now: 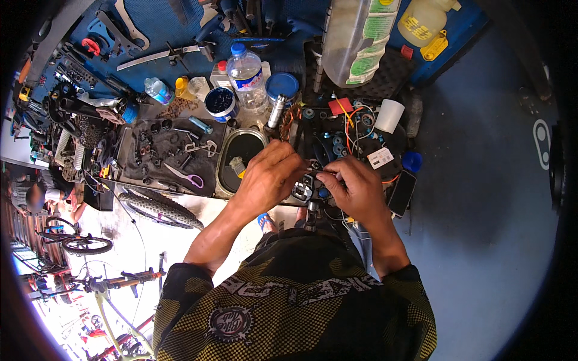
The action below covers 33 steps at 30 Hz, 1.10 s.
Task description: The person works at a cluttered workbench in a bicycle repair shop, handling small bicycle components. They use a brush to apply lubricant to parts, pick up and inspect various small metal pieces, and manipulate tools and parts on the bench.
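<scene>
My left hand (272, 172) and my right hand (354, 185) meet over the front of the workbench, fingers curled in and almost touching. A thin dark piece (313, 171) runs between the fingertips of both hands; what it is I cannot make out. Just under them is a silver and black metal part (303, 188) that looks like a bicycle pedal. Beside my left hand stands a metal-rimmed tray (224, 157) of dark liquid with a brush (238, 166) in it. Close to my right forearm, a black phone (402, 193) lies at the bench's edge.
Scissors (185, 175) and small parts lie on a dark mat (137, 150) at the left. Behind stand a clear bottle (247, 81) and an open blue tub (220, 103). A white cup (389, 115) and cables are at the right. Tools hang on the blue wall panel (174, 30).
</scene>
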{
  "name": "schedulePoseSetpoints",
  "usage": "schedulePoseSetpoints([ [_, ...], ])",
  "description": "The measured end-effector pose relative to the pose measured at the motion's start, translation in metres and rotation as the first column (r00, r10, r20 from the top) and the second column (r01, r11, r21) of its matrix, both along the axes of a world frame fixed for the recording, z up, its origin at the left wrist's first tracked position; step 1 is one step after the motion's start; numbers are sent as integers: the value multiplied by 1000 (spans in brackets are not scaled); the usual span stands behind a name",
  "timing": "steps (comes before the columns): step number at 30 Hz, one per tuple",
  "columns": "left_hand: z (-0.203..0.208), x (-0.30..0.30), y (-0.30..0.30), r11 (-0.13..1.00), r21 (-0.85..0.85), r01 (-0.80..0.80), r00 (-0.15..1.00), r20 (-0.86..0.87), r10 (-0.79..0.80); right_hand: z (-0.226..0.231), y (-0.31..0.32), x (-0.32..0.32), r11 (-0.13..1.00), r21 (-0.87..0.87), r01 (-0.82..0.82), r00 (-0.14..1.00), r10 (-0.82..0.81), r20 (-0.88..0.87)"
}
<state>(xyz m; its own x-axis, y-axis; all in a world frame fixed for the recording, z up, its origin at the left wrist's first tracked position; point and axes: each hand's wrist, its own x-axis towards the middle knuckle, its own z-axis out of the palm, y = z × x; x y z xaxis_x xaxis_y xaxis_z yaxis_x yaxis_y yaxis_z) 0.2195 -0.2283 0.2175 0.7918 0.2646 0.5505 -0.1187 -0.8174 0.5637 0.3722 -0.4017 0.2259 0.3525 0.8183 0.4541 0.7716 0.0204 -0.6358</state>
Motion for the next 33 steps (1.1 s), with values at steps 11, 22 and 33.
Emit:
schedulePoseSetpoints([
  [11, 9, -5, -3, 898, -439, 42, 974, -181, -134, -15, 0, 3, 1000, 4, -2, 1000, 2, 16],
  [22, -15, -12, 9, 944, -312, 110, 938, -281, -202, -28, -4, -7, 998, -67, -9, 997, 15, 79],
  [33, -40, -11, 12, 911, -330, 246, 874, -330, -356, -41, -9, -13, 996, -90, 12, 999, -8, 46],
])
